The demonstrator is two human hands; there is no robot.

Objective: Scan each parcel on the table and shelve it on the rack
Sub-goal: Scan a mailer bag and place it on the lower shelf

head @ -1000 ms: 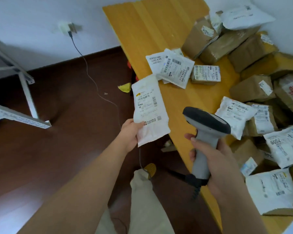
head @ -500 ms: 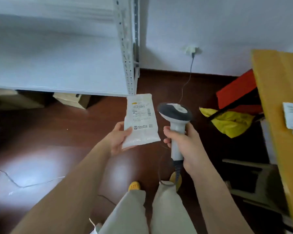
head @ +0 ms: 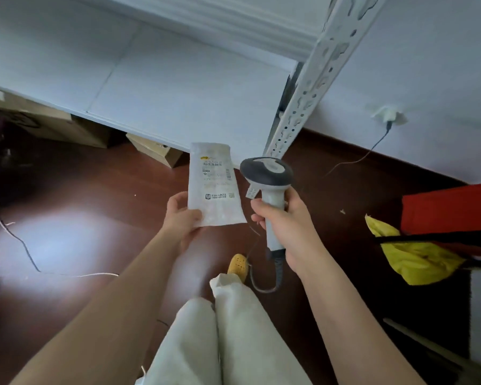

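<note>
The white poly-mailer parcel is standing upright in the air above the dark wooden floor, its printed label facing the camera, just in front of the lower shelf board of the white rack. The left hand is pinching the parcel's lower left corner, thumb lying on the front and fingers curled behind it. Just beside the parcel, to its right and not touching it, the right hand is gripping the pale handle of a barcode scanner, fingers clamped round it, the dark head sitting level with the label. The scanner's grey cable is looping down beneath the hand.

The rack's perforated upright is rising behind the scanner. Under the shelf board, cardboard boxes are sitting on the floor. A wall plug with a thin wire is hanging on the wall at the right. Further right, a yellow bag is lying beneath a red object. Pale trousers and a yellow shoe are showing below the hands.

Compared with half a second ago, the rack is looming larger and closer, the desk edge is gone from view, and both hands are keeping the same holds.
</note>
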